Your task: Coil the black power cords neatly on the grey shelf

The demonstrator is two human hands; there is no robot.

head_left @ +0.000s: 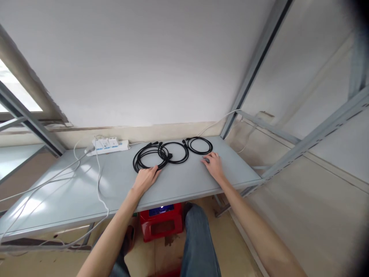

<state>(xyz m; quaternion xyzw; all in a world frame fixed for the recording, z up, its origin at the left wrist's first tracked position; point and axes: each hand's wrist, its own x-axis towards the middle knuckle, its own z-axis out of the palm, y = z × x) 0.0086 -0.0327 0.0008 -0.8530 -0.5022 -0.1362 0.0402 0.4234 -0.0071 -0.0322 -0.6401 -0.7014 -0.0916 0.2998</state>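
Note:
Three coiled black cables lie in a row on a grey metal table (86, 184). My left hand (147, 177) rests flat with its fingers stretched out, fingertips touching the near edge of the largest coil (150, 156) on the left. The middle coil (176, 152) overlaps it slightly. My right hand (213, 163) lies palm down on the table with fingers spread, just in front of the smallest coil (199, 145) on the right. Neither hand holds anything.
A white power strip (108, 145) with plugs sits at the table's back left, and white cords (98, 181) trail across the left half. Grey shelf-frame beams rise at both sides. A red stool (161, 225) stands under the table by my knee.

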